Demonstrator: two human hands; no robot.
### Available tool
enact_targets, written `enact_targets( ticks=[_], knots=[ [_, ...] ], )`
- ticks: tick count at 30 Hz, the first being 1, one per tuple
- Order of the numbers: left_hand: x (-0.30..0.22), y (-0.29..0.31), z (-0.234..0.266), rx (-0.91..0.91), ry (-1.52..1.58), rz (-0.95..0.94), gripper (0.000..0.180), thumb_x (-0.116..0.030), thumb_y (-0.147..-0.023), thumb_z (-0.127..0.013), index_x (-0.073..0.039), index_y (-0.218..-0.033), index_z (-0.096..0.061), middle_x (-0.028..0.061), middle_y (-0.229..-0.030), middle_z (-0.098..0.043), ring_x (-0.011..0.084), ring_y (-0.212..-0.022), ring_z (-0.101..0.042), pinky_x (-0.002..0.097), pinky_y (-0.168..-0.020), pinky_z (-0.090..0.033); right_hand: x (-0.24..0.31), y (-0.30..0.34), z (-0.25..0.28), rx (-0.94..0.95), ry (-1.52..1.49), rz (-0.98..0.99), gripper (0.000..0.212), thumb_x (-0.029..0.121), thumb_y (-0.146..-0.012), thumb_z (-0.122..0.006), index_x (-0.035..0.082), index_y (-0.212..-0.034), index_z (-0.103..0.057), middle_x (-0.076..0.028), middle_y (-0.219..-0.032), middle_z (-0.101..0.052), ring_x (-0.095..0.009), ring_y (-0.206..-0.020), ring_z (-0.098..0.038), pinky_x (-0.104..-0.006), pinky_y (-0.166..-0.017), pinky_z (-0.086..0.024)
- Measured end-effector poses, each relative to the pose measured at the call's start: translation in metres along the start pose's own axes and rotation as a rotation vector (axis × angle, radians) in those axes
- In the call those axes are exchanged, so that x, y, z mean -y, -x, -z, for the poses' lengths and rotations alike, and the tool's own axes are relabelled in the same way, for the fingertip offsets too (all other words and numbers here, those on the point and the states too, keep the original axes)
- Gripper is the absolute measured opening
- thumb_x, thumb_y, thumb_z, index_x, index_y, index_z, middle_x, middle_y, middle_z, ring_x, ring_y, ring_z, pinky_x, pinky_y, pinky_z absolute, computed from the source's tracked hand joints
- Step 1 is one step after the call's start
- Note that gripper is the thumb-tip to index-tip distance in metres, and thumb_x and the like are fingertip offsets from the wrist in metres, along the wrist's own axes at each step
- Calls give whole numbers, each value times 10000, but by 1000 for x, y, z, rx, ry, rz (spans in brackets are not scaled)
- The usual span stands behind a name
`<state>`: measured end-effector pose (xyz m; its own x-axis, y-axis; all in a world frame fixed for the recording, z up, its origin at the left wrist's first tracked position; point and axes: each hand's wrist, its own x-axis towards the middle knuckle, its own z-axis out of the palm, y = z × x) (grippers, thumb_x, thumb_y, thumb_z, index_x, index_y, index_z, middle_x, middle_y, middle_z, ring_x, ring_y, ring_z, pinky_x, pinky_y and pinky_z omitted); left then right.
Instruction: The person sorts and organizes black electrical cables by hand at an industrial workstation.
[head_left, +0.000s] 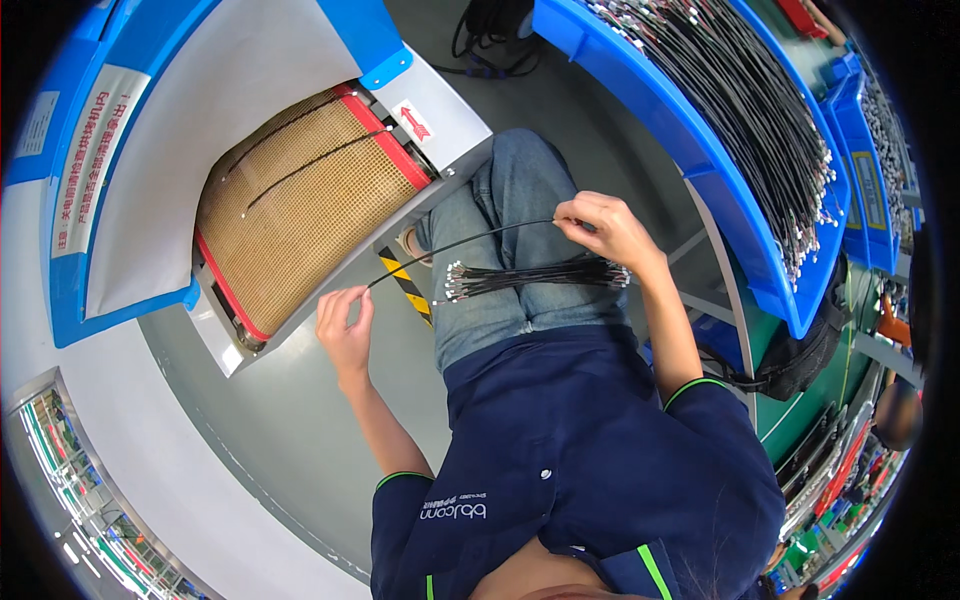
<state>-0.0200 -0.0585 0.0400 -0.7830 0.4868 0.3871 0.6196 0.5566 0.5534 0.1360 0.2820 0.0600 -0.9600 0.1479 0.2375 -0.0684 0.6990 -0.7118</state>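
My left hand (345, 322) pinches one end of a single thin black cable (460, 243). The cable stretches to my right hand (603, 230), which grips its other end. The same right hand also holds a bundle of black cables (525, 276) with small metal ends, lying across my lap in jeans. My left hand is close to the front edge of a tan mesh conveyor belt (300, 215), on which two black cables (300, 170) lie.
The conveyor sits in a grey and blue machine housing (150, 130) at the upper left. A long blue bin (700, 130) full of black cables runs along the right, with more blue bins (865, 180) behind it. Grey floor (280, 420) lies below.
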Motion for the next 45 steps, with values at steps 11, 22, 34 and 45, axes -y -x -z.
enact_targets(
  ticks=[11, 22, 34, 45],
  knots=[
    [104, -69, 32, -64, -47, 153, 98, -101, -828, -675, -19, -880, -666, 72, -847, -646, 197, -791, -596, 311, -743, -481, 2, -108, -93, -165, 21, 236, 117, 113, -755, -700, 90, -826, -610, -33, -826, -575, -223, -843, -561, -335, -731, -475],
    [120, -62, 32, -66, -102, 204, 243, -147, -862, -643, -42, -1080, -618, 121, -1157, -572, 290, -1118, -520, 378, -980, -406, -5, -86, -98, -169, -39, 158, 205, 134, -768, -702, 75, -950, -630, -67, -1041, -562, -282, -1023, -529, -391, -898, -434],
    [-3, 31, -57, 249, 131, 53, 246, -94, -842, -623, -65, -1086, -619, 89, -1142, -580, 283, -1101, -515, 391, -973, -389, -15, 38, -72, 371, 191, -107, 118, 121, -698, -729, 48, -748, -651, -69, -921, -609, -256, -951, -555, -369, -911, -430],
    [-38, 37, -87, 402, 208, -26, 293, -113, -895, -561, -60, -1184, -562, 111, -1192, -536, 308, -1138, -475, 406, -978, -380, 9, 24, -48, 338, -100, -342, 144, 105, -767, -679, 32, -843, -582, -101, -819, -630, -253, -758, -625, -351, -699, -493]
  ],
)
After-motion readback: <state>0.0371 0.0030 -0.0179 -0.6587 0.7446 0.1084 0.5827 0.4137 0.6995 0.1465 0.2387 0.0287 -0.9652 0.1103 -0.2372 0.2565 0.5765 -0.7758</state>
